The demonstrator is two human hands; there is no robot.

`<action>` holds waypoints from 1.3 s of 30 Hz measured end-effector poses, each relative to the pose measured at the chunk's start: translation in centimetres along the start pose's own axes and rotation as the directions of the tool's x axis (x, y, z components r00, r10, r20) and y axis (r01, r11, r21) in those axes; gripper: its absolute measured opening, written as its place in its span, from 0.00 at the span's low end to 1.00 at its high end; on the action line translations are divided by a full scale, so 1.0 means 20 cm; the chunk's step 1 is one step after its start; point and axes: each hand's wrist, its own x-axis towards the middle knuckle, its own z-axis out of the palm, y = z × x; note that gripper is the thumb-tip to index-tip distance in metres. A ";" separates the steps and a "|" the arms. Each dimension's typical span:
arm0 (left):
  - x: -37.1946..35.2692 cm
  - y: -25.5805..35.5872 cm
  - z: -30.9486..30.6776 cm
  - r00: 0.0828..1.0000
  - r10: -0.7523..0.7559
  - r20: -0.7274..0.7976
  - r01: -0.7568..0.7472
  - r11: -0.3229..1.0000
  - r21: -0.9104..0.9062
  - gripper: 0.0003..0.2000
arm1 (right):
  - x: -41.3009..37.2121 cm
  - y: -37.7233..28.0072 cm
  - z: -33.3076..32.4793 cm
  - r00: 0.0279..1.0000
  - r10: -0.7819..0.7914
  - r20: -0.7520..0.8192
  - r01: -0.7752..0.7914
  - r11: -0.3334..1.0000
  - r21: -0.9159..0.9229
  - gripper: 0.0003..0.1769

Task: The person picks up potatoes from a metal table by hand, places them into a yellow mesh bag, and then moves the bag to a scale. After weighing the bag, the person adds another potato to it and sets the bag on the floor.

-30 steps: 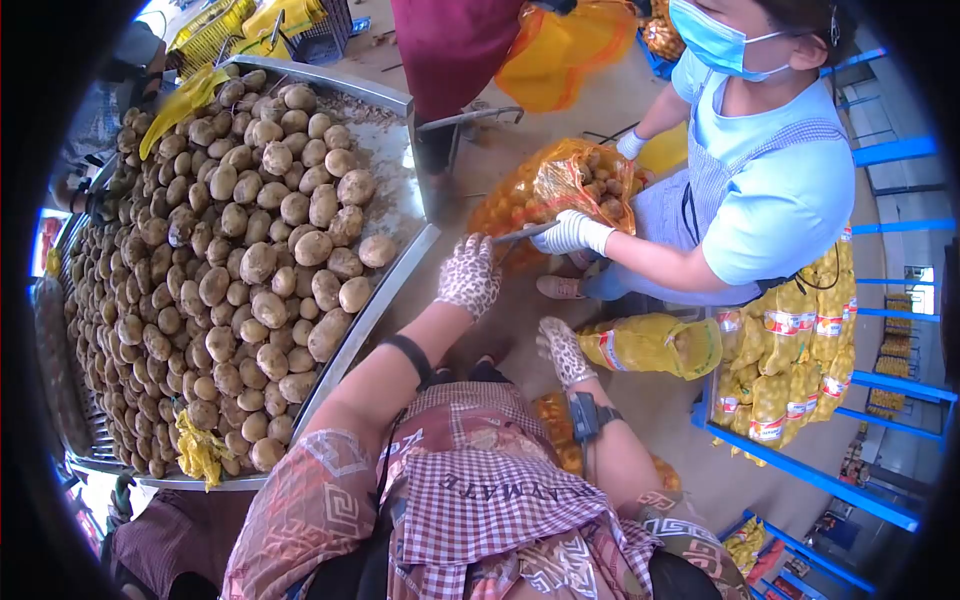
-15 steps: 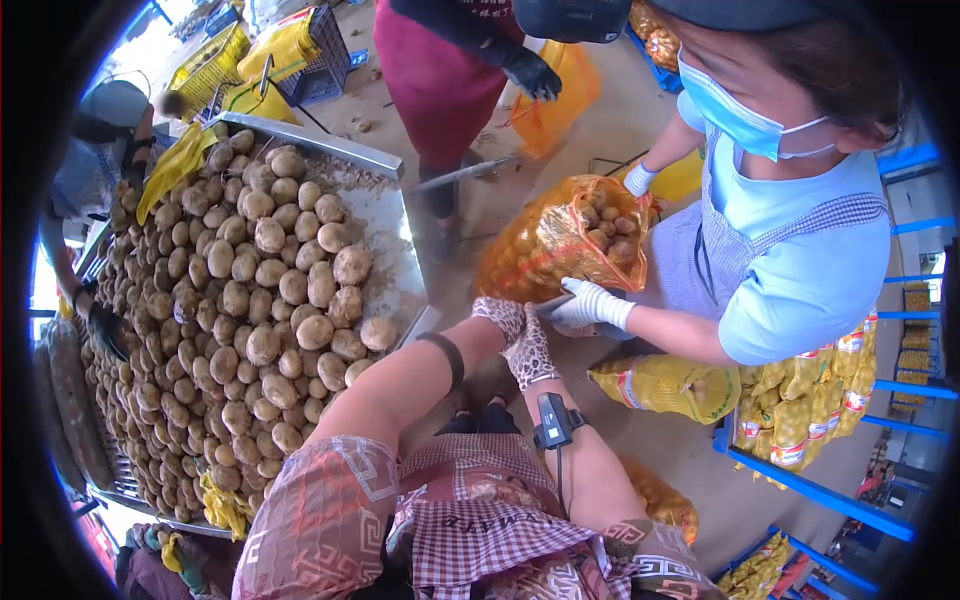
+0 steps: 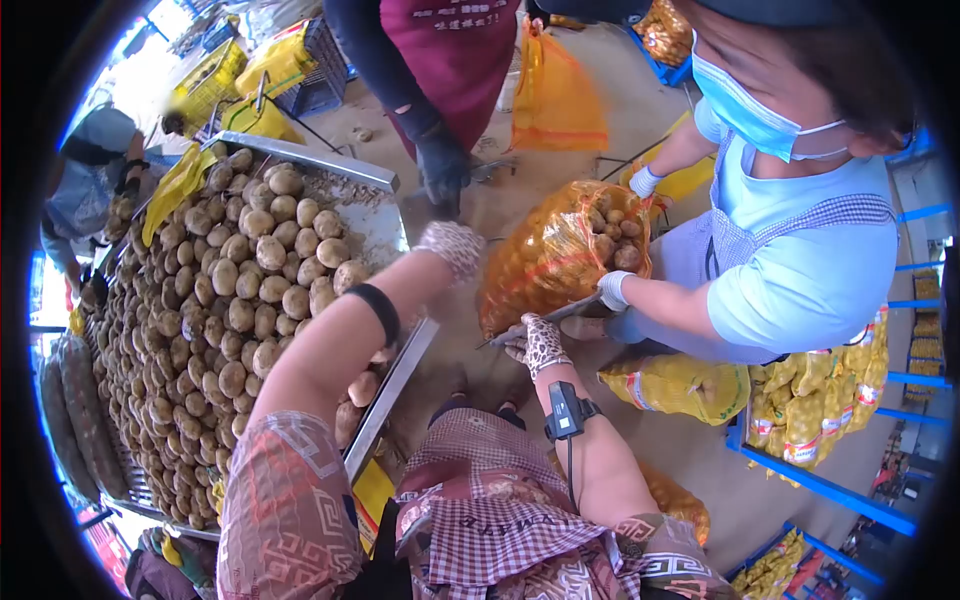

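Observation:
A full orange mesh bag of potatoes (image 3: 535,255) lies tilted in front of me, its open mouth facing right. Beneath it runs the edge of a flat grey plate (image 3: 575,304). My right hand (image 3: 541,345), in a leopard-print glove, is closed on this edge at the near side. My left hand (image 3: 452,248), gloved alike, is in the air between the potato pile (image 3: 215,320) and the bag. Motion blurs its fingers. A co-worker's white-gloved hand (image 3: 613,290) touches the bag's lower side, while their other hand (image 3: 643,182) is at its far rim.
A metal-edged table (image 3: 392,375) bears the potato pile on my left. Another co-worker's dark-gloved hand (image 3: 442,165) hangs beyond my left hand. An orange mesh bag (image 3: 560,95) hangs at the back. A yellow filled bag (image 3: 675,387) and blue racks (image 3: 830,485) stand at right.
My left hand has left the plate's edge and moved left and away from me. The dark-gloved co-worker has come nearer, with that hand lower. The potato bag has barely shifted.

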 end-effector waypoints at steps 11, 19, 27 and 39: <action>-0.07 0.34 0.40 0.840 0.365 0.401 -0.109 0.838 -0.535 0.21 | 0.06 0.08 -0.01 0.938 -0.221 -0.268 0.142 0.947 -0.287 0.28; 0.04 0.26 0.67 0.811 0.453 0.370 -0.309 0.869 -0.387 0.16 | 0.02 0.09 0.03 0.883 -0.407 -0.235 0.274 0.852 -0.447 0.31; 0.27 0.07 0.90 0.544 0.774 0.324 -0.826 0.563 0.041 0.16 | 0.13 0.18 0.05 0.809 -0.577 -0.114 0.433 0.714 -0.550 0.28; 0.46 -0.04 1.03 0.836 0.407 0.367 -0.219 0.862 -0.457 0.16 | 0.20 1.38 -0.74 0.794 -0.448 0.412 0.544 0.219 -0.810 0.45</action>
